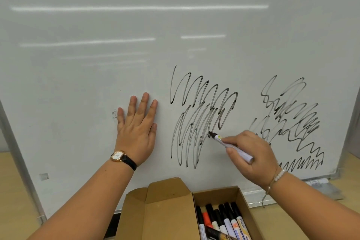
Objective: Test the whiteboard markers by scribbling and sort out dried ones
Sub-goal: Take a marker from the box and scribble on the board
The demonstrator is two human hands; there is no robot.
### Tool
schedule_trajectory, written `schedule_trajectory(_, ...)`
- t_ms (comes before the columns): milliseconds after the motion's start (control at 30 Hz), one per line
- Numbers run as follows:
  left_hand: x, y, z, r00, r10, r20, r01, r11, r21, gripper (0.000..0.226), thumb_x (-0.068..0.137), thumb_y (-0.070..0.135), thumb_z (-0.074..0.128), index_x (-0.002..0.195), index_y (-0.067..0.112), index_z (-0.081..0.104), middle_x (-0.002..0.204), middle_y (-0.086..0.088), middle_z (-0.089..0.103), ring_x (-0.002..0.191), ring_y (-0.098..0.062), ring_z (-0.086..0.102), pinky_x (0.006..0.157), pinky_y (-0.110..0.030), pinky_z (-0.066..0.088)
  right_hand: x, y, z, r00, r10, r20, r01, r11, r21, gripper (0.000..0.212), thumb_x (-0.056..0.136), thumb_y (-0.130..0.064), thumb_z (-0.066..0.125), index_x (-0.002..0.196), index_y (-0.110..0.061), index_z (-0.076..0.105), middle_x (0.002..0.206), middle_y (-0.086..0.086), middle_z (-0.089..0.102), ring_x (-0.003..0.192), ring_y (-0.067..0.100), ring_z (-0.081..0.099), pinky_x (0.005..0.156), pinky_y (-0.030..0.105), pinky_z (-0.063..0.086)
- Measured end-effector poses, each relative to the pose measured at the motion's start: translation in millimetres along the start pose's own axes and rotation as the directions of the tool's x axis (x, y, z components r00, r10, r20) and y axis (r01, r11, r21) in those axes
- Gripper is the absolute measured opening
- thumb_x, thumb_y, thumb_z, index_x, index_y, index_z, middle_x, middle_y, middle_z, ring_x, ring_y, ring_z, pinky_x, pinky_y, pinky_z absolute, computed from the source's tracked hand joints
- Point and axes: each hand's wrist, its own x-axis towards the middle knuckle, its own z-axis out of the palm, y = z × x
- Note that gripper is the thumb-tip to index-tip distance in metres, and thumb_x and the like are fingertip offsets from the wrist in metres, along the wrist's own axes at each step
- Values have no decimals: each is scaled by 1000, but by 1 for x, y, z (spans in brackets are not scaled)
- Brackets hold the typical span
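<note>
The right hand (251, 154) has its fingers pinched round a black marker (229, 145), tip touching the whiteboard (97, 25) at the lower edge of the middle scribble (198, 119), while the left hand (137, 128) lies flat on the board, fingers spread, just left of the ink. Risk I see: new strokes land over old ones, so a fading marker could pass as fine, and that palm could smear the lines if it slides right. And if the marker slips, it probably drops into the open box (175, 210) of other markers (224, 220) just below and gets mixed in.
</note>
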Motion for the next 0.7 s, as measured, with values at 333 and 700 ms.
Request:
schedule_trajectory(333,0,2,1,1000,-14,0,14,1000,-8,58,94,30,28,150,19,17,157,-3,13,144,-28,2,113,-34,-20,1,2,-6,999,38,-30,-38,999,7,27,86,-31,51,91,-18,74,76,-10,65,70,2,55,59,21,47)
schedule_trajectory(700,-1,2,0,1000,-12,-1,12,1000,8,59,94,30,28,150,19,13,156,0,10,144,-26,1,113,-33,-21,-1,-1,-9,999,9,-48,-13,997,-75,28,86,-30,50,87,-16,74,73,-12,65,65,2,54,53,21,46)
